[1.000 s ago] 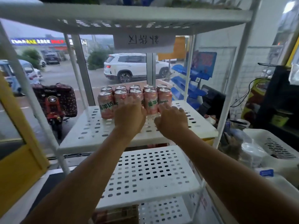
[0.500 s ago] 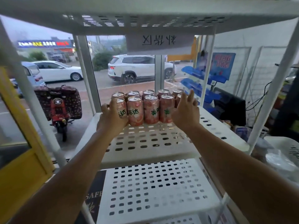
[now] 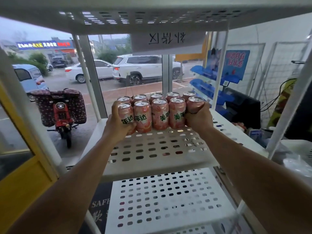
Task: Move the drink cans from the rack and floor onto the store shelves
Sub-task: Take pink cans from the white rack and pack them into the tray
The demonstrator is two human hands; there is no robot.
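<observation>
I see my left hand (image 3: 118, 124) wrapping the leftmost can (image 3: 125, 112), my right hand (image 3: 200, 119) the rightmost can (image 3: 195, 103); ten pink cans (image 3: 160, 115) stand in two rows on the perforated shelf (image 3: 152, 151)

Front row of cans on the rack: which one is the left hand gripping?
The leftmost front-row can: the left hand curls round its outer side. The right hand grips the rightmost front-row can instead.
</observation>
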